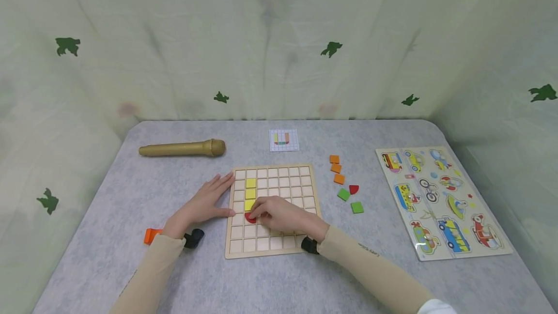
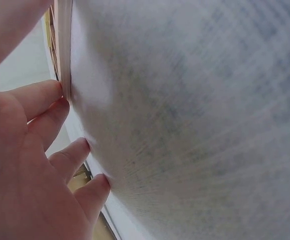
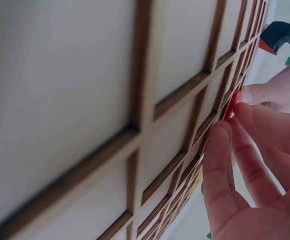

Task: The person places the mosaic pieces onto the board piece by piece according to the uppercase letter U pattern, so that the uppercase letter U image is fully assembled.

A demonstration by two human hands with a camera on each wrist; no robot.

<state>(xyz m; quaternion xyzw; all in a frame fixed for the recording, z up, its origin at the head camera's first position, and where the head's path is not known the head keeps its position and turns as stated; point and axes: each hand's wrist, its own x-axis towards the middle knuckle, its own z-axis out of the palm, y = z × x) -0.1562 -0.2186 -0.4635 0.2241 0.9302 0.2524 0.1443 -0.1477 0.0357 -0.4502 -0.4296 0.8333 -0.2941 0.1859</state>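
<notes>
At lower centre of the head view, our right hand pinches a flat red curved-edged piece just below the yellow square tiles on the pale wooden grid board, while our left hand, fingers extended, touches the board's left edge. To seat it well, we should square it to the grid, then press lightly.

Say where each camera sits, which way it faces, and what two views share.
Head: on the head, facing forward and down at the gridded board; left hand, right hand and sleeves show.
Left wrist: on that wrist, facing the table and board's edge; left hand shows.
Right wrist: on that wrist, facing across the board; both hands show partly.
Shared: head and right wrist show the red piece.
</notes>
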